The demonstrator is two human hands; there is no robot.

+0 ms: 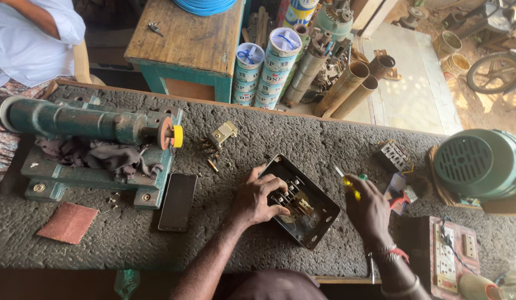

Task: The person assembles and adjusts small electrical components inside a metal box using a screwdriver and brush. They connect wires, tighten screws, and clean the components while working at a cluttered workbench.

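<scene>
An open black metal switch box (319,222) lies on the rough grey bench, with brass and metal parts (294,199) inside it. My left hand (258,197) rests on the box's left rim, its fingers on the inner parts. My right hand (369,208) is just right of the box and grips a yellow-handled screwdriver (349,186), whose tip points up and left, clear of the box.
A black phone (178,201) lies left of my arm. A green machine (91,125) with rags stands at the left, a red sandpaper sheet (68,222) in front of it. A green motor (483,161), a switchboard (452,258), loose screws (213,164) and small parts (394,155) surround the box. Another person's white sleeve (30,33) shows top left.
</scene>
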